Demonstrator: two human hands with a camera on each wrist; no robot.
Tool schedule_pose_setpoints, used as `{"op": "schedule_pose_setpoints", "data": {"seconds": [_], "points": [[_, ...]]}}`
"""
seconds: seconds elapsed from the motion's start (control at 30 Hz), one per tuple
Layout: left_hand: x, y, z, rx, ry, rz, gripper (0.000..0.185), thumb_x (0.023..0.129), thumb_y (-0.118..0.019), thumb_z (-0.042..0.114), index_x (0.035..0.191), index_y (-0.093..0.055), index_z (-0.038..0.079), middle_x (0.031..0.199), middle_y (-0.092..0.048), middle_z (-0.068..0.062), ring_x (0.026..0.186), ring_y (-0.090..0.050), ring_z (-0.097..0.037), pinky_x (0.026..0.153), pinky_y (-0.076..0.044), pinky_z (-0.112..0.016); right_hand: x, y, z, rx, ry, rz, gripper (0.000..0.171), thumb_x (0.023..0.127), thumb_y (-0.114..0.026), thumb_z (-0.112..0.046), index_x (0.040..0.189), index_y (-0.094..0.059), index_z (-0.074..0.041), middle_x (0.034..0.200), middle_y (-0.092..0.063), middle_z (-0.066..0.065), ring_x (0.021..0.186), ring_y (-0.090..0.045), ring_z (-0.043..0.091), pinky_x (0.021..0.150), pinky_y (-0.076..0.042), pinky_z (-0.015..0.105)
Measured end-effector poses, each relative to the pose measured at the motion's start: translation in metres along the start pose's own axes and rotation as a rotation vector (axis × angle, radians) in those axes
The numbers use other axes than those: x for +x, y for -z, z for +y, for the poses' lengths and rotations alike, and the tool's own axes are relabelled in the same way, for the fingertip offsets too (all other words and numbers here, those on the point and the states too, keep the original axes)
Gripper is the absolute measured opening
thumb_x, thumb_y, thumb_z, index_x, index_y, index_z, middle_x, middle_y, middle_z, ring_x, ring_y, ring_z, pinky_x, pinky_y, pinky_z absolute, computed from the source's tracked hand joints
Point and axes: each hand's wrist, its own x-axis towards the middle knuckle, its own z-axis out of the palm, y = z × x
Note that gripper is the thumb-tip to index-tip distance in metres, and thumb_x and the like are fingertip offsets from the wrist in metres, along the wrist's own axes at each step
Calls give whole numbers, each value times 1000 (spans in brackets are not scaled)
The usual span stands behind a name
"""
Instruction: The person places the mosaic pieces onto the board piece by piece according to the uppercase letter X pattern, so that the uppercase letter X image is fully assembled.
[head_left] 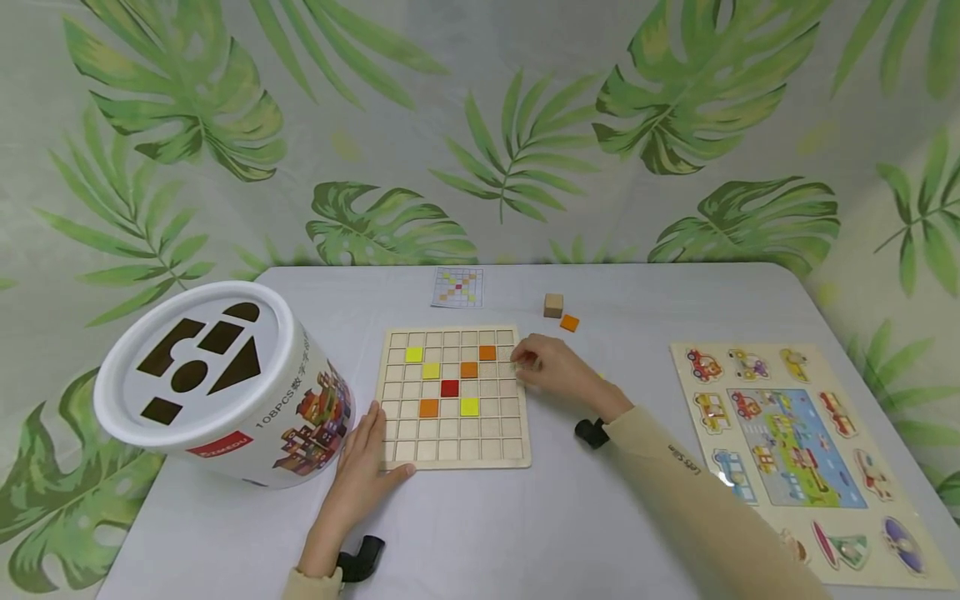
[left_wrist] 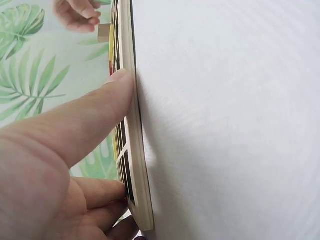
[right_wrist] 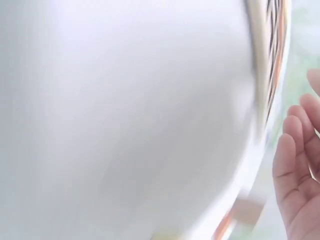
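Note:
A square wooden grid board (head_left: 495,429) lies in the middle of the table. On it several yellow and orange tiles and one red tile (head_left: 449,388) form diagonal lines. My left hand (head_left: 365,471) rests at the board's near left corner, its thumb against the near edge and fingers along the left side; the left wrist view shows the thumb (left_wrist: 107,102) touching that edge. Over the board's right edge hovers my right hand (head_left: 558,371), its fingers loosely bent. The right wrist view shows these fingers (right_wrist: 295,135) relaxed, with nothing visible in them.
Behind the board lies a pattern card (head_left: 458,287). A wooden cube (head_left: 553,305) and a loose orange tile (head_left: 570,322) sit at the back right. A white bucket (head_left: 292,417) with a shape-hole lid stands left, and a picture puzzle board (head_left: 806,458) lies right.

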Motion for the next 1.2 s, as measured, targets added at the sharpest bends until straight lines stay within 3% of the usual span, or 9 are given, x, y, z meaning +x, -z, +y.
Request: {"op": "schedule_pose_setpoints", "data": {"seconds": [0.2,0.33,0.5,0.8,1.2], "points": [[1,0,-1,-1,17,-14,95,81,-76,22,149,-17,-8,158,-5,-20,141,-4,-42,110,-4,-60,-10,39,47,9,-96,155,18,86,-68,-3,103,-64,3,98,-63,13,90,-58,26,78,-49,39],[0,0,-2,-2,15,-13,95,81,-76,23,148,-17,-8,158,-5,-20,141,-4,-42,110,-4,-60,-10,53,66,22,-196,180,21,88,-66,-3,108,-63,4,104,-62,16,94,-57,30,81,-48,41],[0,0,-2,-9,13,-12,95,81,-76,22,148,-17,-8,158,-6,-20,141,-5,-43,110,-4,-61,-4,57,73,24,-278,172,27,87,-67,-3,112,-61,4,109,-58,18,98,-54,31,81,-47,40],[-1,-1,-3,-2,-15,12,94,80,-77,22,148,-20,-9,157,-9,-22,140,-8,-45,109,-6,-62,11,55,80,-23,-295,164,21,86,-63,1,106,-61,4,104,-56,18,92,-51,30,79,-45,40],[-1,1,-1,2,17,-17,95,82,-76,24,149,-17,-7,158,-4,-18,141,-4,-42,110,-3,-60,11,55,79,-87,-253,166,19,82,-61,5,101,-61,6,99,-58,19,90,-52,30,80,-45,40]]}}
